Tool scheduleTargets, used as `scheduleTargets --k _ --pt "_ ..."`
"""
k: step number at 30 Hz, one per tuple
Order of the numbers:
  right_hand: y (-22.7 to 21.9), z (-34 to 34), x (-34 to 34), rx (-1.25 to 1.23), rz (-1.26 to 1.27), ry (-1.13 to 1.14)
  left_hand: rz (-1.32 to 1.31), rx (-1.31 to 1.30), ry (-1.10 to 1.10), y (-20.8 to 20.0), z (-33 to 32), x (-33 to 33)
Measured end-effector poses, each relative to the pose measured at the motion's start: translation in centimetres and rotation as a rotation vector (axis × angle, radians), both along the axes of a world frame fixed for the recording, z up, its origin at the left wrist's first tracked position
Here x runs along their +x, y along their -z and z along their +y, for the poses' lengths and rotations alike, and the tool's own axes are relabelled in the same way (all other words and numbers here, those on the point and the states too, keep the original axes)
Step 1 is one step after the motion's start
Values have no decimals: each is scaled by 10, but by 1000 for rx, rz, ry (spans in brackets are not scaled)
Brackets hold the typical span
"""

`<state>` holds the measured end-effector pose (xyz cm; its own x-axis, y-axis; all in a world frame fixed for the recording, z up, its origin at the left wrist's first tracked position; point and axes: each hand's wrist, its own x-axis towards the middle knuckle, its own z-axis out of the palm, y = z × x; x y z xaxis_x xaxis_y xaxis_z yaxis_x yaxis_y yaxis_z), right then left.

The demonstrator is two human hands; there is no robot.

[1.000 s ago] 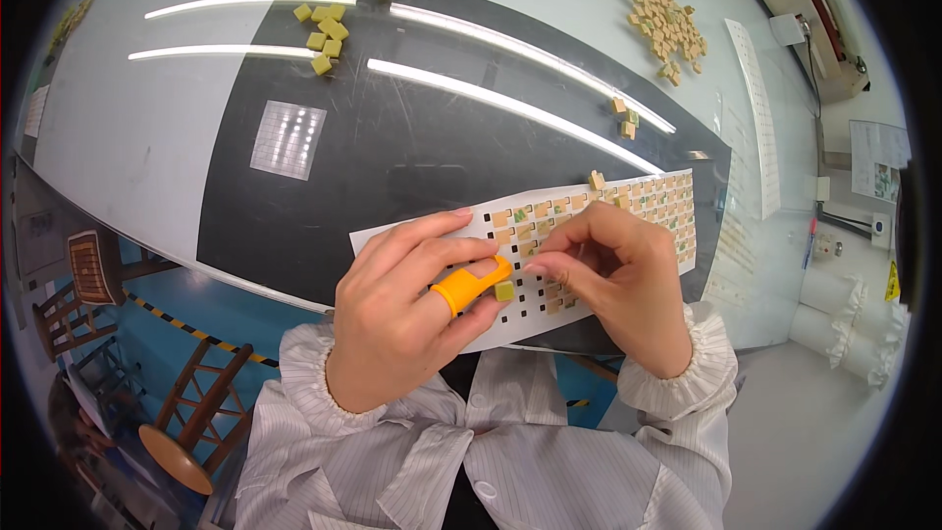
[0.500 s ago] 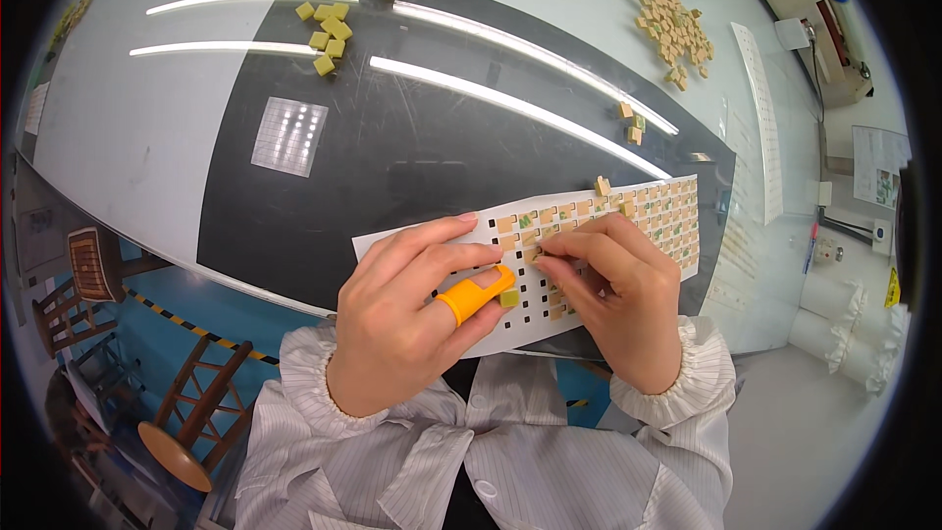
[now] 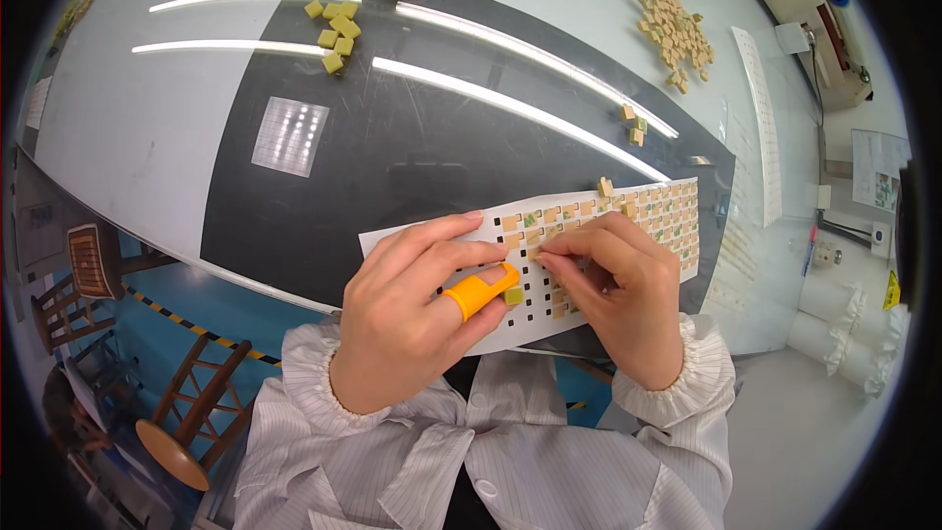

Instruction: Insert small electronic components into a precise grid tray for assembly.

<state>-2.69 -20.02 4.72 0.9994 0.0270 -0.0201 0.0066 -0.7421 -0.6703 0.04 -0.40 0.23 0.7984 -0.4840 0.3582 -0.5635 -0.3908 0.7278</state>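
Note:
A white perforated sheet [image 3: 579, 198] lies before me, with rows of black square marks and tan square pieces on it. My left hand [image 3: 402, 314] rests over its left part, other fingers stretched across the sheet. An orange finger sleeve [image 3: 479, 294] is on its index finger. Between that finger and the thumb, a small yellow-green block [image 3: 513, 296] is held. My right hand [image 3: 628, 280] is closed in a pinch over the sheet's middle, close to the left fingertips. What it pinches is too small and covered to make out. A tan block [image 3: 605, 186] sits at the sheet's far edge.
The sheet lies on a dark mat [image 3: 422, 137] on a white table [image 3: 167, 128]. Several yellow-green blocks [image 3: 340, 27] are scattered at the far left, and a pile of tan blocks [image 3: 675, 29] is at the far right. A clear gridded square [image 3: 290, 137] lies on the mat.
The left hand, its yellow-green block and the sheet's left part have shifted very slightly right. The right hand keeps its pinch in nearly the same spot.

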Motion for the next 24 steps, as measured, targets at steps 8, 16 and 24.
scheduleTargets --k 8,16,24 --pt "2 0 0 10 32 35 -1 -1 -1 0 0 0" --pt "-9 -10 6 392 417 67 1 -5 1 -1 0 0" --pt "-16 -8 20 752 858 142 -10 -10 10 0 -1 1"
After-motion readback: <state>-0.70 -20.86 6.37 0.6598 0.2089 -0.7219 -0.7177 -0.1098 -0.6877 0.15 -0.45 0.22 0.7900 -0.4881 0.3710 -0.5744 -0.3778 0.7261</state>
